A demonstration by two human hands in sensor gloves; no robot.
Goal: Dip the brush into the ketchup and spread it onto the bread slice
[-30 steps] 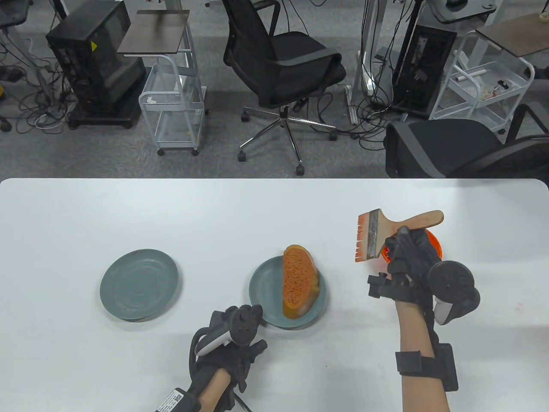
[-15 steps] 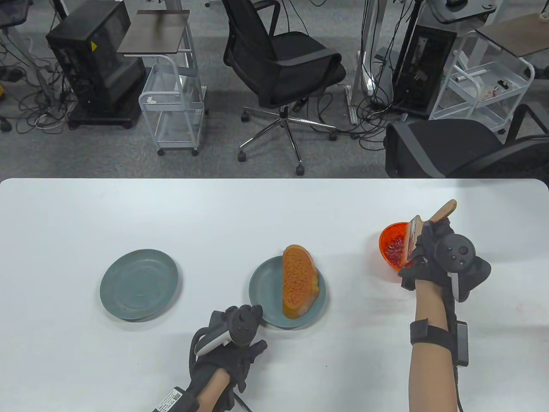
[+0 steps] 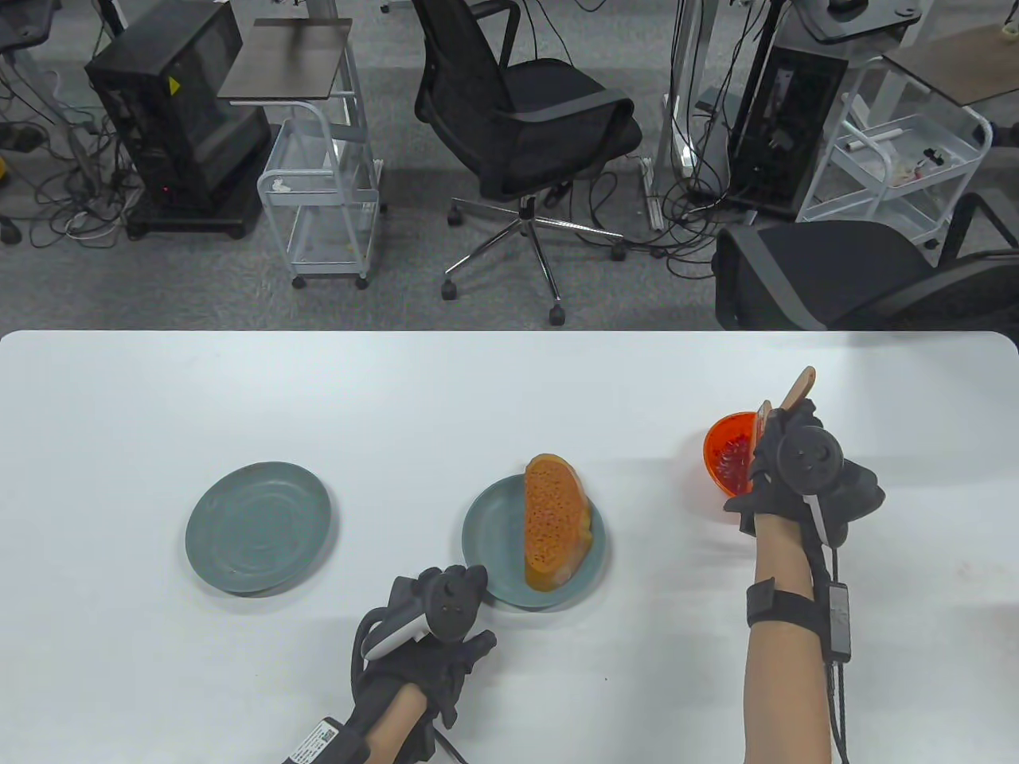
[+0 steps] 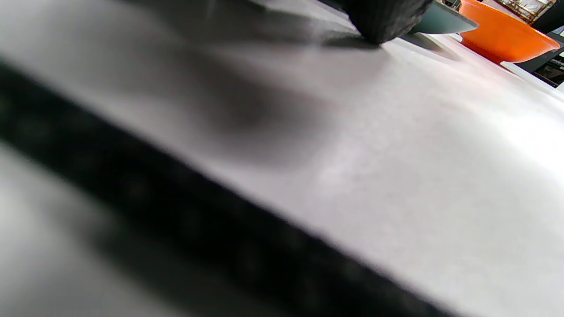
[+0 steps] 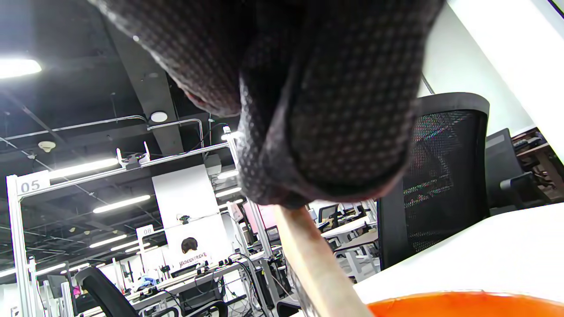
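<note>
My right hand (image 3: 784, 461) grips the wooden brush (image 3: 798, 387) and holds its head down inside the orange ketchup bowl (image 3: 720, 450); the bristles are hidden behind the hand. In the right wrist view the glove (image 5: 326, 110) wraps the brush handle (image 5: 315, 264) above the bowl's rim (image 5: 462, 304). The bread slice (image 3: 553, 521), orange with ketchup, lies on a grey-green plate (image 3: 493, 529) at table centre. My left hand (image 3: 430, 637) rests on the table just in front of that plate, holding nothing; a fingertip (image 4: 387, 20) touches the tabletop.
A second grey-green plate (image 3: 259, 527) sits empty at the left. The white table's far edge (image 3: 509, 333) borders a floor with office chairs (image 3: 525, 119), carts and computer towers.
My right hand swung the brush from raised, bristles up, down into the ketchup bowl and has tilted it further upright. The left hand, bread and plates have not moved.
</note>
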